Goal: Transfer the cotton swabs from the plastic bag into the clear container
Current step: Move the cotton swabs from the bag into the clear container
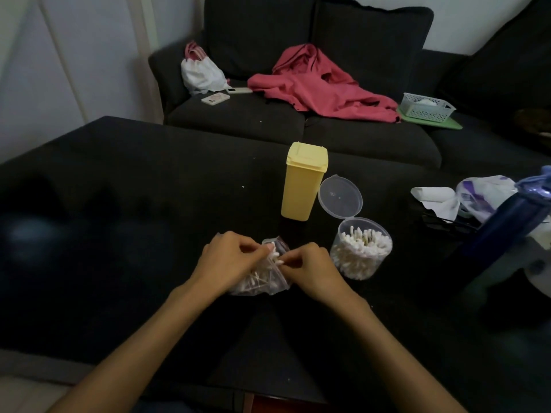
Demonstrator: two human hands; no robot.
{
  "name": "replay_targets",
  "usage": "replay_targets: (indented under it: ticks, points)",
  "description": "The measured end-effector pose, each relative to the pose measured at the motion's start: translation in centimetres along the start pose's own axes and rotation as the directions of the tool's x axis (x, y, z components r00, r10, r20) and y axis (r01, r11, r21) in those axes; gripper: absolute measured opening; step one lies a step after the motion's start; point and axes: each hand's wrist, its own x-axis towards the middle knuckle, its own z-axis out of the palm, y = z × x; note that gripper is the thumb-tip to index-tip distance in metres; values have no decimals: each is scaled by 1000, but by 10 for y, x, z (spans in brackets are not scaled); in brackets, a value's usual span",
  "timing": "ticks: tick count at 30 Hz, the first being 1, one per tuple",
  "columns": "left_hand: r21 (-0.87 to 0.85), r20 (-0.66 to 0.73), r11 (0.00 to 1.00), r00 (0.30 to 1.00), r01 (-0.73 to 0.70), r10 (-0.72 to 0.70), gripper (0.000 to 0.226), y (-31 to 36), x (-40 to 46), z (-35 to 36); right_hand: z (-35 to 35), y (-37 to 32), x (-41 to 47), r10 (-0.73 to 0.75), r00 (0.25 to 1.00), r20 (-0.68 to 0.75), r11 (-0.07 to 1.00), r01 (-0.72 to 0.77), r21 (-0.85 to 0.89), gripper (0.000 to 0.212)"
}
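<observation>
A clear plastic bag (262,286) with white cotton swabs (258,283) inside lies on the dark table (119,204) in the middle of the view. My left hand (229,263) grips the bag's left side near its mouth. My right hand (310,269) pinches a few swabs at the bag's opening, fingers curled. Just right of my right hand stands the round clear container (360,251), nearly full of swabs, its hinged lid (340,201) standing open behind it.
A tall yellow lidded box (302,181) stands just behind the bag. At the table's right edge lie white tissue, a purple-and-white bag (477,198) and a blue bottle (507,222). A dark sofa behind holds a pink garment, phones and a basket.
</observation>
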Motion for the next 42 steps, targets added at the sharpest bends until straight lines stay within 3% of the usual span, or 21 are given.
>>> replay_targets:
  ticks: [7,12,18,23,32,37,42]
  points:
    - [-203,60,977,997,59,-47,31,-6,5,6,-3,0,2,-7,996,89,1000,8,-19,24]
    - [-254,84,964,995,81,-61,23,-8,7,9,2,5,5,-77,997,-7,996,77,52,19]
    - [-429,224,882,969,196,-106,19,-3,7,3,3,4,2,-155,987,-30,978,158,136,22]
    - [-426,208,882,970,203,-122,19,-10,6,-4,0,3,1,-152,986,-66,934,165,316,20]
    - [-397,201,894,970,208,-136,14,-10,2,-1,-5,6,2,-134,991,-11,960,133,246,15]
    - [-352,140,929,988,113,-67,13,-11,3,4,-7,3,3,-127,991,32,969,117,215,12]
    - [-249,179,966,984,70,-25,17,-8,1,10,-10,1,5,-133,984,121,978,111,176,15]
